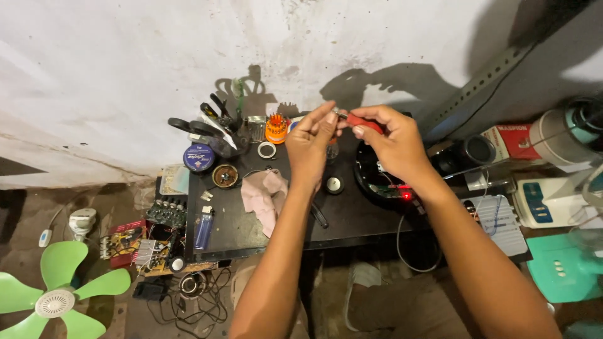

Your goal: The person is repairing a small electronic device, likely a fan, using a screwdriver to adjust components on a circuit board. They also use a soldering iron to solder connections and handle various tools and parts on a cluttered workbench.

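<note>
Our right hand (392, 141) grips a red-handled screwdriver (364, 122); our left hand (311, 143) has its fingers pinched on the tip. Held above the black worktop (251, 232), a slip could jab us.

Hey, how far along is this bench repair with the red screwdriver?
Done: the round black device lies opened on the black table, its green circuit board exposed with a red light on.
In hand: the right hand holds the red-handled screwdriver while the left hand pinches its tip.
Left: the device remains open.

Red-white box (510, 139) far right; blue round tin (199, 157) left.
</note>
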